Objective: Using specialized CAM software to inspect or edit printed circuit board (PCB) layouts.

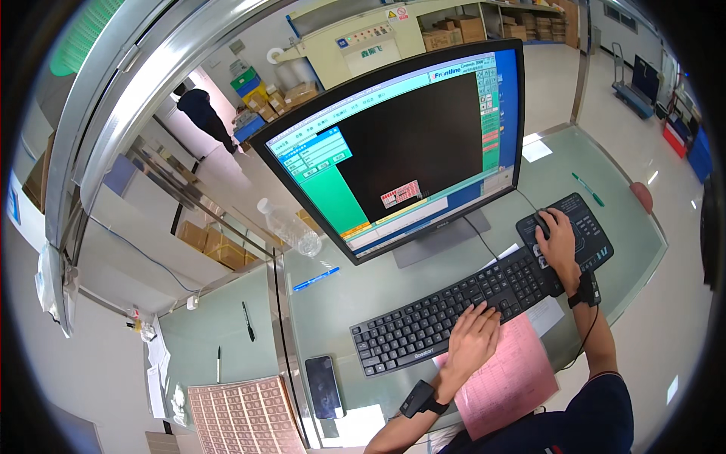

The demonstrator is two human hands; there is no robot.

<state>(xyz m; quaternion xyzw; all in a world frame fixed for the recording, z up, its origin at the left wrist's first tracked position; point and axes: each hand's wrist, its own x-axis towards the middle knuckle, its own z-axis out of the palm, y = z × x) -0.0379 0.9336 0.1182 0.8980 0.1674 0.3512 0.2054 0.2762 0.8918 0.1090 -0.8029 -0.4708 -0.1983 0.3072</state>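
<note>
My left hand (475, 337) rests flat on the right part of a black keyboard (412, 327), its fingers stretched out over the keys and holding nothing. My right hand (558, 244) is wrapped over a black computer mouse (541, 225), which sits on a dark printed mouse pad (596, 231). Under my left wrist and forearm lies a pink printed sheet (510, 382), partly covering a white paper (546, 315). Beyond the keyboard stands a large monitor (420, 132), showing a mostly black window with a small red-and-white graphic and a dialog box.
A smartphone (324, 387), a blue pen (316, 279) and a clear bottle (291, 228) lie left of the keyboard. A printed brown sheet (246, 416) is at the lower left. A green pen (587, 189) lies far right. Another person (204, 117) is in the far left background.
</note>
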